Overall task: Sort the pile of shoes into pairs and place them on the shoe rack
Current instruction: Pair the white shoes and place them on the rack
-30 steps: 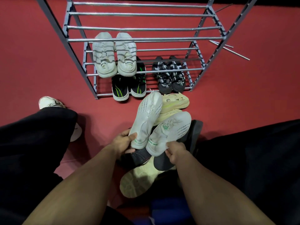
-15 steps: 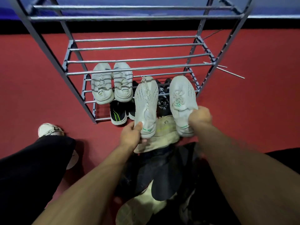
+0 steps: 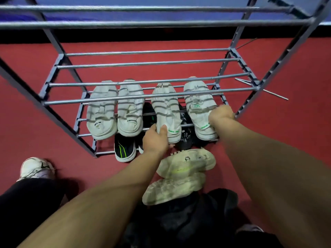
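Observation:
A grey metal shoe rack (image 3: 143,96) stands on the red floor. On its second shelf from the bottom sit two white slip-on shoes (image 3: 114,113) at the left. To their right lie two white knit sneakers with green marks. My left hand (image 3: 156,139) grips the heel of the left sneaker (image 3: 166,111). My right hand (image 3: 221,114) holds the heel of the right sneaker (image 3: 198,106). Both sneakers rest on the shelf bars, toes pointing away. A pile of shoes remains in front of the rack, with two cream chunky sneakers (image 3: 180,176) on top of dark shoes (image 3: 184,221).
Black shoes with green stripes (image 3: 124,150) and black patterned shoes (image 3: 186,138) sit on the bottom shelf. A white sneaker on a foot (image 3: 35,168) is at the left. A loose metal rod (image 3: 261,88) lies right of the rack. Upper shelves hold nothing.
Both hands lifted the two white knit sneakers from the pile and carried them forward onto the rack shelf beside the white slip-ons. The camera leaned closer to the rack.

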`<state>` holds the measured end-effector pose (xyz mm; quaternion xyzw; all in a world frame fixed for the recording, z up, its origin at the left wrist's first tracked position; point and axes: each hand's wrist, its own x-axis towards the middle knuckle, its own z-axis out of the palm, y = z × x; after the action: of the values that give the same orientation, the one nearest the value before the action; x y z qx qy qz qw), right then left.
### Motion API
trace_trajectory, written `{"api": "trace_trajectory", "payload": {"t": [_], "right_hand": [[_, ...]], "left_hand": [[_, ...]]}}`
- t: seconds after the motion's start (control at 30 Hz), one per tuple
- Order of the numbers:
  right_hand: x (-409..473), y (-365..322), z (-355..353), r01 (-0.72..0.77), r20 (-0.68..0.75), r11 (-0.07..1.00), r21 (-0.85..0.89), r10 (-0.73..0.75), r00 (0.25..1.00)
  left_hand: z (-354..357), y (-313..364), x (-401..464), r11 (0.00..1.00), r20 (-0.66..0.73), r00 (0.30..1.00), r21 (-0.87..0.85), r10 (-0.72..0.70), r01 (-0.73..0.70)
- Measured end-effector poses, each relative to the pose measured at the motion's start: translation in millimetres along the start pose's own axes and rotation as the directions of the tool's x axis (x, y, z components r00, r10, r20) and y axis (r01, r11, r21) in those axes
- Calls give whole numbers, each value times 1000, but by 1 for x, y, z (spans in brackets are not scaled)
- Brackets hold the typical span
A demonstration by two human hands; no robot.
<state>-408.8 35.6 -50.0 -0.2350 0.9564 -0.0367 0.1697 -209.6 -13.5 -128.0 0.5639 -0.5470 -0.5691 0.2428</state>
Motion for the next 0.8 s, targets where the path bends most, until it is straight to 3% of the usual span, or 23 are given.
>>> {"api": "trace_trajectory", "payload": {"t": [0.07,0.2,0.4,0.53,0.67,0.8], "right_hand": [[12,-11,-6,60,60,979,-195,-49,997],[35,-25,-13,129,100,942,-309,-103,990],[41,-35,-19,228,145,968,-103,-212,966],[31,-26,-18,126,214,973,193,-167,962],[8,-13,-23,32,96,941,336,-68,993],[-37,4,-19,-5,100,932,361,-33,994]], "left_hand": [[15,-5,24,999,-19,1000,25,23,-22],[32,33,21,999,-8,1000,-30,10,-11],[53,20,46,996,-3,1000,90,-26,26],[33,40,32,951,96,995,309,-23,-8],[7,50,-4,853,88,988,498,128,-155],[-20,57,-46,808,140,965,527,223,-263]]}}
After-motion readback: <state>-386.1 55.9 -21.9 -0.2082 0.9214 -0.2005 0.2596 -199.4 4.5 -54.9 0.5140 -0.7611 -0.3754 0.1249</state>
